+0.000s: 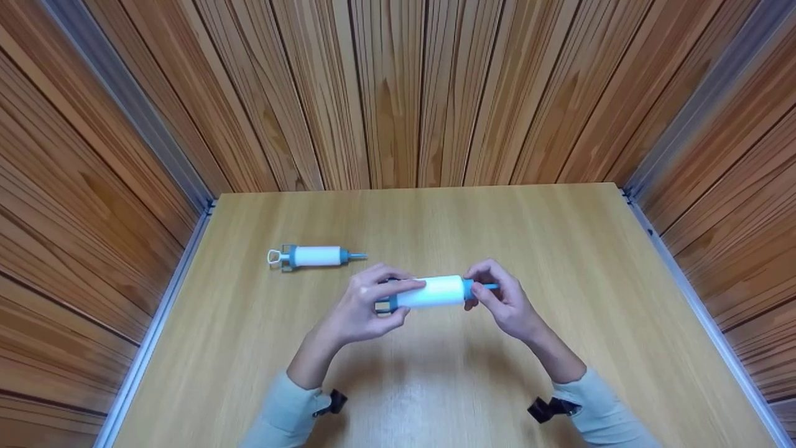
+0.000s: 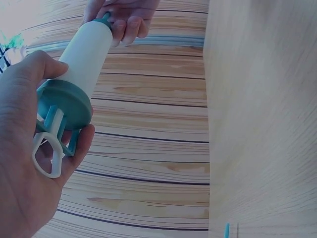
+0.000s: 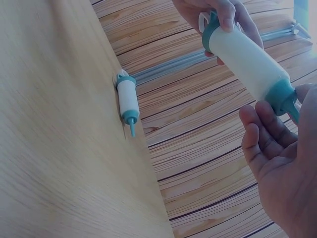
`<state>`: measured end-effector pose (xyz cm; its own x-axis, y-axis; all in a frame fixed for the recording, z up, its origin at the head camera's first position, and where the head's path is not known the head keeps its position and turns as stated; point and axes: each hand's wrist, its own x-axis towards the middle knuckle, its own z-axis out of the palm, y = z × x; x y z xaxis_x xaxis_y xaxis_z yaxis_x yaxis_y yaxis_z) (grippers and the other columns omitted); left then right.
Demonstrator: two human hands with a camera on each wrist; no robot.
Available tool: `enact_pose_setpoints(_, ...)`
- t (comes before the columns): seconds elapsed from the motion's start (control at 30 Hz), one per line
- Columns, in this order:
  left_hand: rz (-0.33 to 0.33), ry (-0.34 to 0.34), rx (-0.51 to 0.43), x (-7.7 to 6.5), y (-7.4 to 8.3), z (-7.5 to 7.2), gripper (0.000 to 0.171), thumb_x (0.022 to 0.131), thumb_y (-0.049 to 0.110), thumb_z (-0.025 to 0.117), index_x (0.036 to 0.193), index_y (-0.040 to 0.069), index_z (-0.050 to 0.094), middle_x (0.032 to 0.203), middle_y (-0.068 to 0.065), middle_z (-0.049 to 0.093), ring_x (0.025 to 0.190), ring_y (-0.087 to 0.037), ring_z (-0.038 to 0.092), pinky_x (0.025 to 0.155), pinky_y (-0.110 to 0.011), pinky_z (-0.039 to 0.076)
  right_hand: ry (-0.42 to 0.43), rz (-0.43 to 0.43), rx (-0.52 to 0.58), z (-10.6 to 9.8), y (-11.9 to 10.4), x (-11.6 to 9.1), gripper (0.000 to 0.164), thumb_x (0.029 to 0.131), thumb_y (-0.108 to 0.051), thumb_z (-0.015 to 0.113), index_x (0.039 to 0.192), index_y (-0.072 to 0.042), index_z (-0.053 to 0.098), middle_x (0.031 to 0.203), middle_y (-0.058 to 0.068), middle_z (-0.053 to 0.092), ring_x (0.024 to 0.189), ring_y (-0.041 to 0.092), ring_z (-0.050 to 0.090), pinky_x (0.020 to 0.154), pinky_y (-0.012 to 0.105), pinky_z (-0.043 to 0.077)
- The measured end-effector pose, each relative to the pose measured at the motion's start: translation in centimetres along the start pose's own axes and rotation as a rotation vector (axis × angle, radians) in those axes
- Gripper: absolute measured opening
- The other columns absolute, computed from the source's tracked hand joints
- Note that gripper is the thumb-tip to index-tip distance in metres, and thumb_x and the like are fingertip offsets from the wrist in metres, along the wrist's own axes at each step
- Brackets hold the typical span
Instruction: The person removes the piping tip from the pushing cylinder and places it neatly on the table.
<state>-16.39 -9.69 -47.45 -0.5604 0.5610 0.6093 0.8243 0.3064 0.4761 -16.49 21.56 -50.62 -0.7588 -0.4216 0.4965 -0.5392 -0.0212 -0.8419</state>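
Note:
A large syringe (image 1: 438, 291) with a white barrel, teal end caps, a white pull ring and a thin teal nozzle is held level above the table. My left hand (image 1: 375, 302) grips it round the ring end, thumb on the barrel near the cap. In the left wrist view, the pull ring (image 2: 47, 154) lies by the palm. My right hand (image 1: 505, 305) pinches the nozzle end between thumb and fingers. A second, similar syringe (image 1: 318, 256) lies on the table to the left and farther back, its nozzle pointing right.
The wooden table (image 1: 249, 348) runs under both hands. Wood-plank walls (image 1: 398, 93) stand at the back and sides, with metal rails (image 1: 703, 311) along the side edges. Both wrists wear dark camera mounts (image 1: 550, 409).

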Motion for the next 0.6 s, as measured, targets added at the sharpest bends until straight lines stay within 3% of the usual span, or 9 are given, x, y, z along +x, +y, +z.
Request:
enact_pose_setpoints(0.27,-0.02,-0.02,-0.009,0.05,-0.05,0.04,0.043,0.092,0.007,0.089,0.135,0.012,0.082,0.129,-0.014,0.08,0.118,-0.031,0.077,0.097,-0.042,0.068,-0.002,-0.018,0.05,-0.06,0.01,-0.13,0.029,0.099,0.021,0.053,0.128,0.016,0.051,0.121,-0.011,0.066,0.097,0.007,0.072,0.085,0.023,0.066)
enact_pose_setpoints(0.6,0.0,0.009,-0.028,-0.02,-0.36,0.34,0.044,0.089,0.005,0.09,0.133,0.009,0.083,0.126,-0.016,0.081,0.115,-0.032,0.076,0.094,-0.041,0.069,0.009,0.015,0.015,0.01,0.06,-0.15,0.025,0.103,0.017,0.05,0.128,0.015,0.052,0.12,-0.011,0.067,0.098,0.005,0.072,0.081,0.023,0.067)
